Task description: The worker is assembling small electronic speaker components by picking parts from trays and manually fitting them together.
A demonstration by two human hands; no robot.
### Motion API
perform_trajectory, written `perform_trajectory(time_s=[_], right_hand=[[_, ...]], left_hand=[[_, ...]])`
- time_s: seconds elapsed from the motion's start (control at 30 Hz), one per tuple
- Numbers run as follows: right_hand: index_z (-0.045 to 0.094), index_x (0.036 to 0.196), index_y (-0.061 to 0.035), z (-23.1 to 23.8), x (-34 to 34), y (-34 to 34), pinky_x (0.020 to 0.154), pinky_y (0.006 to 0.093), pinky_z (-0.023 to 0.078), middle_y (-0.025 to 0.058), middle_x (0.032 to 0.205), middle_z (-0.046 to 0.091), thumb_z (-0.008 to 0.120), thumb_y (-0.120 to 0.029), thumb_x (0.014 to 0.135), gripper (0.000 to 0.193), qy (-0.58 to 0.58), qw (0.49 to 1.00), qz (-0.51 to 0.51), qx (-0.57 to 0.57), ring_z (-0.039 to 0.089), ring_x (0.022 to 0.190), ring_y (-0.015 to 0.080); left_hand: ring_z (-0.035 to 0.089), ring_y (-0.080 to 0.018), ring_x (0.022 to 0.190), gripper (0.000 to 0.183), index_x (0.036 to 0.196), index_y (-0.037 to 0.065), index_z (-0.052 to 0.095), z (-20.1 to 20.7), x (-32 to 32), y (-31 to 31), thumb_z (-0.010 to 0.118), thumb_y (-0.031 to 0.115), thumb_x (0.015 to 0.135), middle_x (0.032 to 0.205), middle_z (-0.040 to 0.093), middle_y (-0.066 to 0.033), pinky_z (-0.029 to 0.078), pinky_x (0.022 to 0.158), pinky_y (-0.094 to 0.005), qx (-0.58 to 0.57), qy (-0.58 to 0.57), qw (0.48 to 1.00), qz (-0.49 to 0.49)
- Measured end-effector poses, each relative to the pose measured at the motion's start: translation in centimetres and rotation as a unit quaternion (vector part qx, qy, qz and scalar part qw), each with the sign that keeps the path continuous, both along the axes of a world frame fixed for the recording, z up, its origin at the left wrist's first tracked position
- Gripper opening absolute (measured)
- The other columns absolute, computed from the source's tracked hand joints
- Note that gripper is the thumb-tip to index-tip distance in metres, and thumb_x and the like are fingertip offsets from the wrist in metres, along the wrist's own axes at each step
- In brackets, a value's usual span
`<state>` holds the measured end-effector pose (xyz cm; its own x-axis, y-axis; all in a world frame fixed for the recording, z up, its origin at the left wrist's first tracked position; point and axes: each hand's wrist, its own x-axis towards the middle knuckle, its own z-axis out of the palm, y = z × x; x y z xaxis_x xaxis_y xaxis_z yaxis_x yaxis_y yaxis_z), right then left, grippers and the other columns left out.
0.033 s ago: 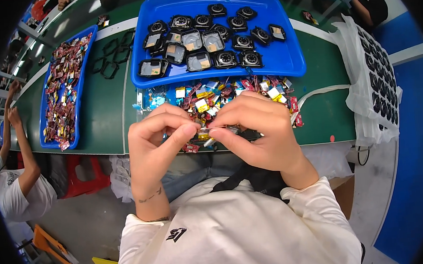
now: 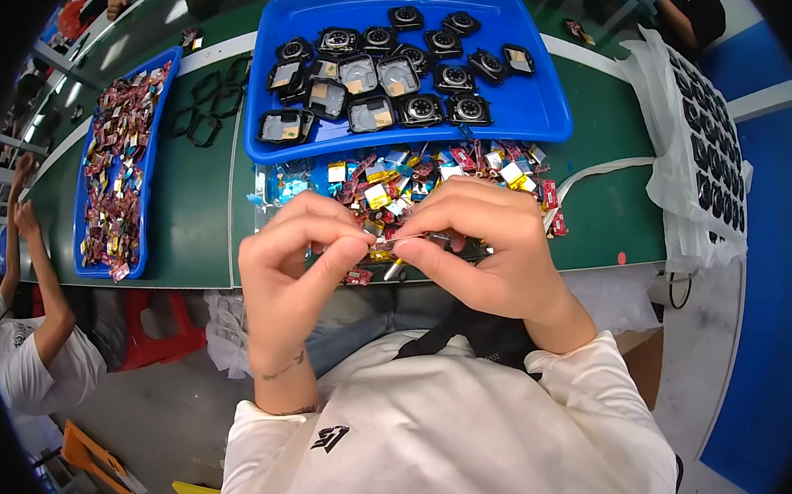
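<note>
Your left hand (image 2: 301,263) has its thumb and pointing finger pressed together on one end of a thin little piece (image 2: 384,243). Your right hand (image 2: 492,245) pinches the other end the same way. The piece is between your fingertips, just over the pile. It is too small for me to tell what it is. You seem to use only your tips because a full grip would hide it. Your other fingers curl loosely, perhaps to keep out of the way.

Right under your hands is a messy pile of small parts (image 2: 377,196), red, yellow, silver and blue. It lies at your edge of the green table (image 2: 610,223), probably so you can reach it easily.

Just past the pile is a wide blue tray (image 2: 543,113) with black watch cases (image 2: 423,109) in it. Its sides likely keep them from mixing with the loose bits.

Farther left are some black frames (image 2: 204,129), then a long blue tray (image 2: 143,250) full of red parts. Far right, dark round pieces sit in rows in a white holder (image 2: 663,150), perhaps to keep them from bumping.
</note>
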<state>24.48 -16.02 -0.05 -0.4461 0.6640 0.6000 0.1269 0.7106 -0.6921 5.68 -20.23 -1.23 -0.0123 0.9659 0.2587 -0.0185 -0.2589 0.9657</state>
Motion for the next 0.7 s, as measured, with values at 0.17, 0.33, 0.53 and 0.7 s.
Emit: perform_trajectory(time_s=[0.17,0.33,0.53,0.7], right_hand=[[0.067,0.079,-0.0024,-0.1,0.8,-0.4,0.046,0.0215,0.037,0.002,0.066,0.06,0.071,-0.006,0.074,0.007,-0.001,0.987,0.025,-0.161,0.048,0.054,0.0076],[0.066,0.083,-0.0013,-0.1,1.1,-0.8,0.05,0.0197,0.037,0.0013,0.072,0.06,0.069,-0.006,0.078,0.008,0.04,0.969,0.038,-0.242,0.048,0.057,0.0046],[0.067,0.085,0.001,-0.4,1.8,-0.6,0.055,0.0193,0.043,0.0045,0.078,0.064,0.066,-0.003,0.081,0.006,0.108,0.942,0.05,-0.313,0.055,0.066,0.0048],[0.069,0.084,0.0,-0.4,1.5,-0.4,0.056,0.0215,0.045,0.0074,0.078,0.065,0.068,0.0,0.077,0.007,0.064,0.977,0.032,-0.199,0.059,0.066,0.0099]], left_hand=[[0.056,-0.0142,0.073,0.014,0.078,0.001,0.068,0.3,1.6,-0.6,0.076,0.003,0.067,0.081,0.064,-0.006,0.039,0.063,-0.0238,0.096,0.124,0.985,0.072],[0.055,-0.0133,0.071,0.02,0.078,0.003,0.066,-1.6,1.2,-0.4,0.078,0.004,0.063,0.076,0.064,-0.0045,0.037,0.061,-0.0242,0.084,0.101,0.991,0.023],[0.054,-0.0125,0.067,0.014,0.073,0.003,0.066,-0.5,2.8,-0.9,0.076,0.001,0.064,0.073,0.064,-0.0042,0.039,0.062,-0.0239,0.011,0.047,0.997,0.058],[0.055,-0.0121,0.067,0.009,0.075,0.004,0.066,-0.7,2.9,-0.7,0.072,0.0,0.069,0.074,0.066,-0.0029,0.042,0.065,-0.025,0.088,0.147,0.984,0.049]])
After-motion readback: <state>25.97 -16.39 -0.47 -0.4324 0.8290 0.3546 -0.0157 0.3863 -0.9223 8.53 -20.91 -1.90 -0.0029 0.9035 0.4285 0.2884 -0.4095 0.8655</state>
